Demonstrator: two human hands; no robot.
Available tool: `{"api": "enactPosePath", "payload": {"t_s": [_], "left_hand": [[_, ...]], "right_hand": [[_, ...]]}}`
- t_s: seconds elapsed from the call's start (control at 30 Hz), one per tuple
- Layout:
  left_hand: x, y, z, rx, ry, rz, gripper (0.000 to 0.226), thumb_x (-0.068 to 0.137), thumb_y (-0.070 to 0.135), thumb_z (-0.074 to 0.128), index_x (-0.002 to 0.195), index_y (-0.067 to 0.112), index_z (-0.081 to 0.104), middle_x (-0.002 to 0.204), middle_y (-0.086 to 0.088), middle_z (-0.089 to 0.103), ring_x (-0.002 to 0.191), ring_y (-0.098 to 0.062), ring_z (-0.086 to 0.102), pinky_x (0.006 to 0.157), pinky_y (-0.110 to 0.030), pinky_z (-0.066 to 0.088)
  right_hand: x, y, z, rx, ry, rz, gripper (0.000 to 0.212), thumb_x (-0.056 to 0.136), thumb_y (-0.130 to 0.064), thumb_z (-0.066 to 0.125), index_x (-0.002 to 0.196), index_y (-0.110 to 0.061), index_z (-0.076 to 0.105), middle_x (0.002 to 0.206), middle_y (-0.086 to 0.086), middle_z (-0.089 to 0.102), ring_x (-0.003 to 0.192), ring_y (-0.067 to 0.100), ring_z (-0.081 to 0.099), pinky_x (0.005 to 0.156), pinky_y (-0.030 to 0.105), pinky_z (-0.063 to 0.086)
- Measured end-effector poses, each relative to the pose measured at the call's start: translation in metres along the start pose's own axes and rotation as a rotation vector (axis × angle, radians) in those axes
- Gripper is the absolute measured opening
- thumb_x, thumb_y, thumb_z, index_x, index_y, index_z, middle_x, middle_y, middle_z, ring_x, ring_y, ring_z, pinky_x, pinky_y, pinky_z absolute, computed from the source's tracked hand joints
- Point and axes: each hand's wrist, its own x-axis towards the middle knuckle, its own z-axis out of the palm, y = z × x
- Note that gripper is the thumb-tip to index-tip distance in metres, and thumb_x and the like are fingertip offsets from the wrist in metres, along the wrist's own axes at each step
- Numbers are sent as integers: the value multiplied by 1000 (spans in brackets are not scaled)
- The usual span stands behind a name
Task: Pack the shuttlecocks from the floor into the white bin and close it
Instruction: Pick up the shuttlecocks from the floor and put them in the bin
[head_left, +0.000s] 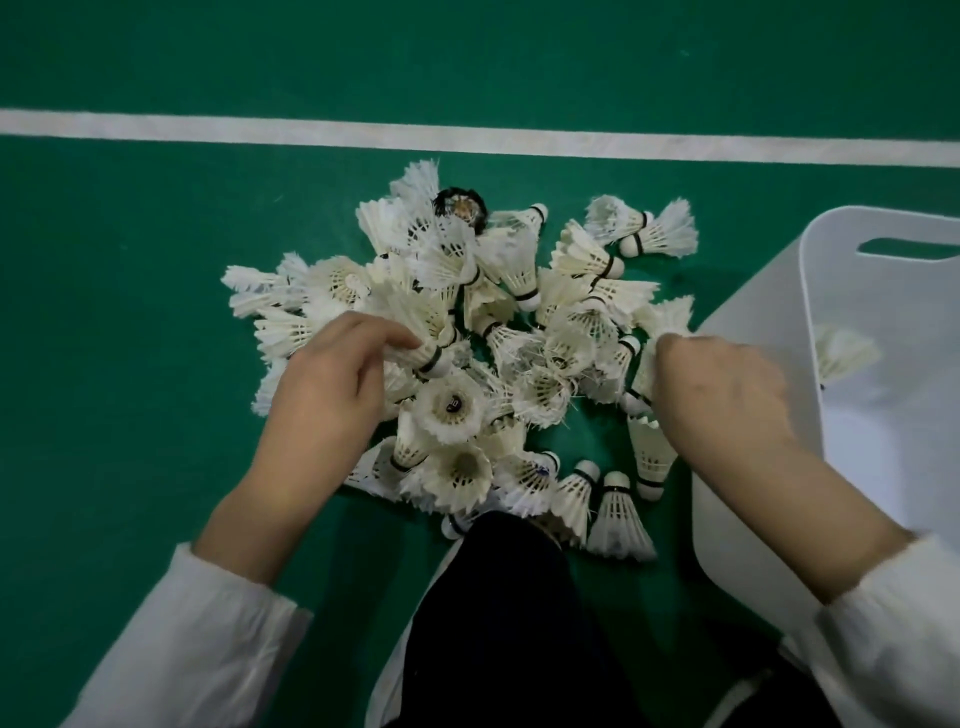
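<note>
Fingers (387, 332) of the left hand (332, 384) clamp one shuttlecock (431, 358) just above its cork tip, at the left side of the pile (519, 322) of frayed white feather cones on the green floor (156, 312). The right hand (722, 395) curls into the pile's right edge, and whether it grips anything cannot be told. A smooth white plastic bin (769, 291) stands just right of the pile.

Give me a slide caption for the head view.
Left hand grips a shuttlecock, right hand reaches into the pile on the floor, beside the bin.
</note>
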Motion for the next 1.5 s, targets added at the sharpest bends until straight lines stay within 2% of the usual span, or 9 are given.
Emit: {"api": "enactPosePath", "payload": {"t_s": [0.07,0.2,0.43,0.67,0.83,1.07,1.17,1.3,1.5], "left_hand": [[3,1,-5,37,59,11,37,86,-5,40,98,16,69,101,5,57,91,-4,49,75,-4,32],[6,0,2,177,55,45,23,86,3,50,99,9,68,105,-4,58,104,-17,48,84,-17,32],[0,-18,38,453,-184,60,40,84,38,60,92,0,64,109,-13,56,108,-29,48,79,-40,48],[3,-14,47,517,-149,27,16,86,15,60,83,0,64,101,-13,56,97,-28,49,72,-39,49],[7,-4,28,480,-7,52,16,87,17,59,81,2,62,87,-12,58,85,-29,52,64,-33,40],[33,55,2,326,7,165,25,96,30,42,87,10,54,87,-1,46,88,-17,38,77,-29,33],[49,100,8,253,-16,265,20,95,31,43,82,15,47,86,0,43,86,-14,36,74,-26,28],[60,151,32,232,-97,412,23,94,31,43,83,12,51,88,-2,43,86,-18,38,74,-30,33],[57,180,71,259,-222,527,22,91,33,44,80,15,52,86,1,45,85,-16,40,73,-28,32]], "right_hand": [[-2,-10,-11,139,114,-78,7,88,-6,45,86,-12,49,83,7,59,67,28,50,50,27,31],[-3,-40,0,460,116,-280,20,95,-15,42,101,-11,61,96,4,62,83,23,56,66,30,41],[4,-56,48,490,-2,-351,22,93,-8,45,103,-5,64,100,9,59,96,27,52,80,38,46],[5,-50,43,540,29,-363,22,94,-13,45,104,-7,64,101,9,62,99,26,53,82,35,44],[4,-42,22,580,120,-398,22,94,-17,46,104,-7,63,100,7,62,98,23,53,76,28,38],[1,10,-54,484,231,-510,19,93,-20,49,101,-11,63,99,4,62,95,20,55,76,27,38],[-6,65,-91,491,318,-408,16,91,-18,53,97,-10,65,95,5,64,88,20,57,74,28,39],[-18,155,-89,571,370,-92,15,89,-18,53,94,-13,67,90,4,66,85,22,60,79,35,48],[-21,238,24,555,143,347,21,89,-15,49,88,-2,66,81,18,64,73,31,55,63,27,34]]}}
